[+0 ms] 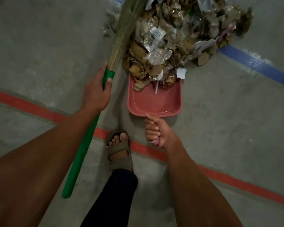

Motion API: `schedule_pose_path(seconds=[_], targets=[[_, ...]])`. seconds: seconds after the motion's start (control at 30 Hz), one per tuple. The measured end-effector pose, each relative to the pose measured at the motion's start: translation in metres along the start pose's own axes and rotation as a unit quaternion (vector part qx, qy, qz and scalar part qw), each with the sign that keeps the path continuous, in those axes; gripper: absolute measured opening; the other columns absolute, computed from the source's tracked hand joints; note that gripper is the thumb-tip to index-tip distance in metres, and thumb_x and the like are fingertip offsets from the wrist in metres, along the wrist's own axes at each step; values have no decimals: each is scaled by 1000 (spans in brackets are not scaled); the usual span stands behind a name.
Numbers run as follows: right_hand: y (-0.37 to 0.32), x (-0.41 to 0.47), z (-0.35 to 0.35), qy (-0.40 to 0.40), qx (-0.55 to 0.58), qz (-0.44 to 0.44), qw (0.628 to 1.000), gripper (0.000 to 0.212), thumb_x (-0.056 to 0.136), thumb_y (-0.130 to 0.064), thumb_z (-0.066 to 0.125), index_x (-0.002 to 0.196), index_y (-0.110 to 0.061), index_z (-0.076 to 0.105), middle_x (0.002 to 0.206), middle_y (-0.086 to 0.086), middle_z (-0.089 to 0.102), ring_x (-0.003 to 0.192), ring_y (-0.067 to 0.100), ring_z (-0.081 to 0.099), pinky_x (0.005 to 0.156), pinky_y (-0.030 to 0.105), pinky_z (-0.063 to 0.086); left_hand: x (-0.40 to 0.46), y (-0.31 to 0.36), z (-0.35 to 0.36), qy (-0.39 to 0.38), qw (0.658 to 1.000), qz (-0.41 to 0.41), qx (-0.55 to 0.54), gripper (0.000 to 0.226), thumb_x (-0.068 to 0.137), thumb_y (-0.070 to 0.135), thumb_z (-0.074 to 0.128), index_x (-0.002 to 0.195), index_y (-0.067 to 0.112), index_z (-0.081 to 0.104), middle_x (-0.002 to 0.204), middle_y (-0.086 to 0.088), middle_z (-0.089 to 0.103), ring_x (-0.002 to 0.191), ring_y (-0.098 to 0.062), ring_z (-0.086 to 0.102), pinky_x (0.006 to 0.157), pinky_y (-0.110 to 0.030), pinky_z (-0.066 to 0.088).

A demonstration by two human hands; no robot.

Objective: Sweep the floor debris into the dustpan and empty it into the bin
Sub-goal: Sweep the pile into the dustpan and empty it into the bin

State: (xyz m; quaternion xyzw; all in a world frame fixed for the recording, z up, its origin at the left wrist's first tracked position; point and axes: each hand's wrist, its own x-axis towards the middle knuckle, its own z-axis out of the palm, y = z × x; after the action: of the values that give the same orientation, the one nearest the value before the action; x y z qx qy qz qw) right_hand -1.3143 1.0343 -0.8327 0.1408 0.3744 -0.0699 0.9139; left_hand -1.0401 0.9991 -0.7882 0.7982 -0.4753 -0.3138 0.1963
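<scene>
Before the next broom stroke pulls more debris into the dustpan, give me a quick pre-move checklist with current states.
1. Left hand grips the broom near the bristles: ok.
2. Right hand grips the dustpan handle: ok.
3. Dustpan mouth faces the debris pile: ok.
4. Dustpan has room: ok, only its front edge is covered.
5. Front lip flat on the floor: cannot tell.
6. Bin within reach: cannot tell, none in view.

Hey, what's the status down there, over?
Left hand grips green-handled straw broom. Right hand grips pink plastic dustpan, mouth against pile of cardboard and plastic scraps; few scraps in. Nothing blocking.
</scene>
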Motion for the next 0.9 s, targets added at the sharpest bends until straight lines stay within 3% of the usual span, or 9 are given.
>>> schedule_pose_path(seconds=[0.23,0.37,0.53,0.7,0.9], targets=[[-55,36,25,-16,-24,-37,999,44,104,-33,55,65,-21,38,40,-10,29,28,4,18,34,17,13,42,8,16,16,999,37,-5,58,106,32,48,161,35,30,149,-2,56,123,-22,59,103,-29,43],[-63,43,32,-13,-26,-41,999,41,101,-28,57,67,-21,36,40,-11,29,27,4,21,33,16,14,48,-1,33,-45,997,62,19,57,107,30,49,161,31,32,150,-9,54,129,-29,56,107,-35,42],[-59,38,35,6,-35,-45,998,37,98,-24,57,68,-22,36,40,-10,28,27,4,22,35,17,11,-4,-30,33,-94,990,105,30,57,106,22,51,161,23,33,148,-13,54,128,-33,56,106,-42,45],[-57,35,37,15,-40,-54,998,36,96,-20,59,68,-22,37,40,-10,27,28,4,21,36,18,10,-35,-31,12,-77,993,81,36,56,108,24,47,161,24,30,140,-13,56,116,-31,57,89,-36,44],[-48,37,35,19,-39,-61,997,36,96,-18,56,66,-22,37,40,-11,27,28,4,20,34,17,14,-16,-10,18,-70,992,105,24,57,110,28,42,163,26,23,149,-11,48,125,-24,52,97,-28,38]])
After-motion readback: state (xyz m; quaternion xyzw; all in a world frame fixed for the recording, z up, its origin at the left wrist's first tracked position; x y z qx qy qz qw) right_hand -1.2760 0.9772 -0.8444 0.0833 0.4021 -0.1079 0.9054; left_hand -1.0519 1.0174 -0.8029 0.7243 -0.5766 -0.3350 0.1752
